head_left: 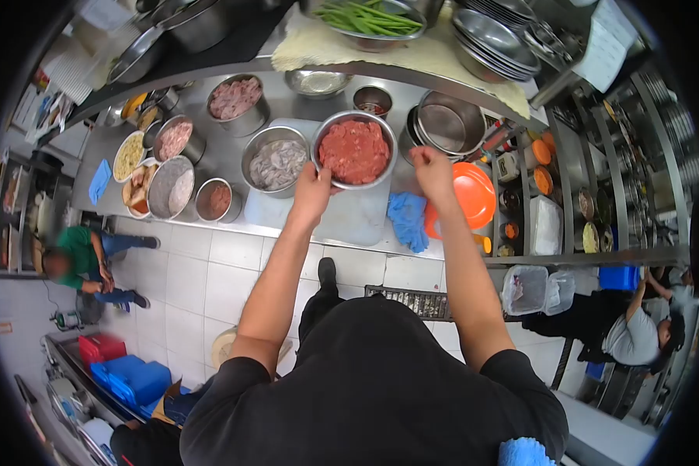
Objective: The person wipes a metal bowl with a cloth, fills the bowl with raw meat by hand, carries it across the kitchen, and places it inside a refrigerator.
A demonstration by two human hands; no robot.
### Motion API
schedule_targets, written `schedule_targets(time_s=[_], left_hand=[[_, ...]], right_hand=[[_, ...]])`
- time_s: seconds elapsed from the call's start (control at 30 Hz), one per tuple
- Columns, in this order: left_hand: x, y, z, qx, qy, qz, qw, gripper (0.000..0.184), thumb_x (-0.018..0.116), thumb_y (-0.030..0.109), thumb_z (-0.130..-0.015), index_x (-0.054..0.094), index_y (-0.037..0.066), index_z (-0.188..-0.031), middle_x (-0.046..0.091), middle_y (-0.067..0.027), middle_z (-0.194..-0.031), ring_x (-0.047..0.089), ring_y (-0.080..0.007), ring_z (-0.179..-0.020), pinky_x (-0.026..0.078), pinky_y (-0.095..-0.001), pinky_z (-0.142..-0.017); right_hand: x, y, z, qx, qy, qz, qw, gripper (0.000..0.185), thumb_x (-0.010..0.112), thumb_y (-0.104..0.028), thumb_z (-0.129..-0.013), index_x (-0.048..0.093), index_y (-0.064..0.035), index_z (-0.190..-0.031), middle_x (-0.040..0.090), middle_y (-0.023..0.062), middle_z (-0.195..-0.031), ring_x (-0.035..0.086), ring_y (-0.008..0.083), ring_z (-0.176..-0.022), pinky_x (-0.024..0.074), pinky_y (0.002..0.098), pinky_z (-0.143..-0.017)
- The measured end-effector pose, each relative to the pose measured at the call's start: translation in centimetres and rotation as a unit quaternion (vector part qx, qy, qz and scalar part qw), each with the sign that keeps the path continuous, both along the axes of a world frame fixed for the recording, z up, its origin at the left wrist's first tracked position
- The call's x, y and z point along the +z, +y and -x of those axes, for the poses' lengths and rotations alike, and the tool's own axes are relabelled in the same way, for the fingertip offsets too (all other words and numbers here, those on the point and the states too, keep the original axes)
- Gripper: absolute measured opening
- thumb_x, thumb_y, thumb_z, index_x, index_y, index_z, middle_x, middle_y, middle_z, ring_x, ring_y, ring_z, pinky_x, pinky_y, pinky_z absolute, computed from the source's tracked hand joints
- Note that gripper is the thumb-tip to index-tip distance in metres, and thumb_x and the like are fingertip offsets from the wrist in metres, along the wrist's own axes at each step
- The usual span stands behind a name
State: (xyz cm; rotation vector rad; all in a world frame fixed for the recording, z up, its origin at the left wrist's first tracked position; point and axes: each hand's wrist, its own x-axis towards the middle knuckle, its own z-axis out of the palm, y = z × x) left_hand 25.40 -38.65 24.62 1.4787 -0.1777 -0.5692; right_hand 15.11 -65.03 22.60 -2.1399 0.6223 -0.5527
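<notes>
My left hand [313, 192] grips the near-left rim of a metal bowl, thumb on the edge. Red raw meat [354, 152] fills that bowl [348, 116], which sits over a pale cutting board [342, 220]. Just left of it stands a metal bowl of greyish raw seafood or meat strips [276, 163]. My right hand [433, 171] is closed, its fingertips against the near side of stacked metal pots [450, 124]. Whether it grips a rim there is hidden. A blue cloth [408, 220] and an orange plastic bowl [471, 194] lie below that hand.
Several metal containers of raw meat [174, 140] crowd the counter's left side. An overhead shelf [233, 70] holds green beans [370, 17] and stacked metal bowls [495, 46]. Shelving [610, 155] stands at the right. One person [78, 256] sits at left; another [633, 338] works at right.
</notes>
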Motion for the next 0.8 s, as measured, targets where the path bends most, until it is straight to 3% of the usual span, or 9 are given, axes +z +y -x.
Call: schedule_targets(time_s=[0.1,0.2,0.27,0.37,0.47,0.67,0.8], left_hand=[[-2.9,-3.5,-2.5,0.004,0.002,-0.004,1.000,0.024,0.048,0.011,-0.105,0.052,-0.008,-0.120,0.064,-0.0184,-0.115,0.070,-0.0247,-0.096,0.066,-0.0360,-0.080],[-6.0,-4.8,-4.6,-0.017,0.021,-0.041,0.999,0.021,0.050,0.010,-0.105,0.050,-0.007,-0.119,0.066,-0.0190,-0.110,0.071,-0.0257,-0.089,0.066,-0.0368,-0.076],[-5.0,-5.0,-4.5,-0.016,0.043,-0.037,0.998,0.023,0.049,0.010,-0.105,0.048,-0.007,-0.120,0.066,-0.0194,-0.110,0.071,-0.0265,-0.088,0.066,-0.0367,-0.076],[-4.4,-4.7,-5.2,-0.024,0.074,-0.045,0.996,0.025,0.047,0.009,-0.105,0.045,-0.006,-0.124,0.066,-0.0196,-0.107,0.071,-0.0273,-0.084,0.066,-0.0377,-0.074],[-4.1,-4.5,-6.0,-0.041,0.101,-0.059,0.992,0.024,0.047,0.007,-0.104,0.045,-0.006,-0.124,0.066,-0.0192,-0.105,0.070,-0.0268,-0.081,0.065,-0.0390,-0.072],[-4.2,-3.9,-7.7,-0.108,0.152,-0.054,0.981,0.026,0.049,0.011,-0.104,0.047,-0.006,-0.123,0.065,-0.0189,-0.108,0.068,-0.0260,-0.081,0.064,-0.0391,-0.075],[-4.1,-3.8,-7.3,-0.091,0.152,-0.049,0.983,0.025,0.049,0.014,-0.104,0.049,-0.005,-0.122,0.065,-0.0179,-0.106,0.068,-0.0259,-0.082,0.063,-0.0396,-0.076]], right_hand=[[-2.7,3.1,4.4,-0.010,0.067,0.009,0.998,0.021,0.064,-0.020,-0.093,0.075,-0.0053,-0.105,0.075,0.0169,-0.097,0.072,0.0362,-0.092,0.0558,0.0429,-0.085],[-5.0,5.6,7.8,0.058,0.134,0.067,0.987,0.030,0.067,-0.020,-0.091,0.071,-0.0060,-0.116,0.068,0.0164,-0.120,0.068,0.0378,-0.104,0.0552,0.0431,-0.091],[-5.7,7.3,9.4,0.061,0.174,0.112,0.976,0.038,0.068,-0.021,-0.089,0.067,-0.0072,-0.124,0.060,0.0179,-0.134,0.064,0.0394,-0.112,0.0545,0.0441,-0.095],[-6.4,8.6,10.1,0.021,0.214,0.229,0.949,0.050,0.068,-0.017,-0.088,0.058,-0.0065,-0.136,0.051,0.0207,-0.142,0.059,0.0427,-0.120,0.0535,0.0452,-0.098],[-8.4,8.0,9.4,0.045,0.316,0.210,0.924,0.048,0.065,-0.011,-0.089,0.056,-0.0022,-0.135,0.053,0.0226,-0.135,0.059,0.0428,-0.121,0.0550,0.0468,-0.095],[-11.2,6.0,8.6,0.062,0.268,0.154,0.949,0.037,0.065,-0.009,-0.089,0.058,0.0015,-0.123,0.058,0.0234,-0.125,0.064,0.0411,-0.110,0.0550,0.0485,-0.093],[-10.6,5.7,8.6,0.082,0.258,0.150,0.951,0.036,0.061,-0.008,-0.090,0.058,0.0017,-0.125,0.059,0.0236,-0.127,0.066,0.0406,-0.109,0.0550,0.0487,-0.094]])
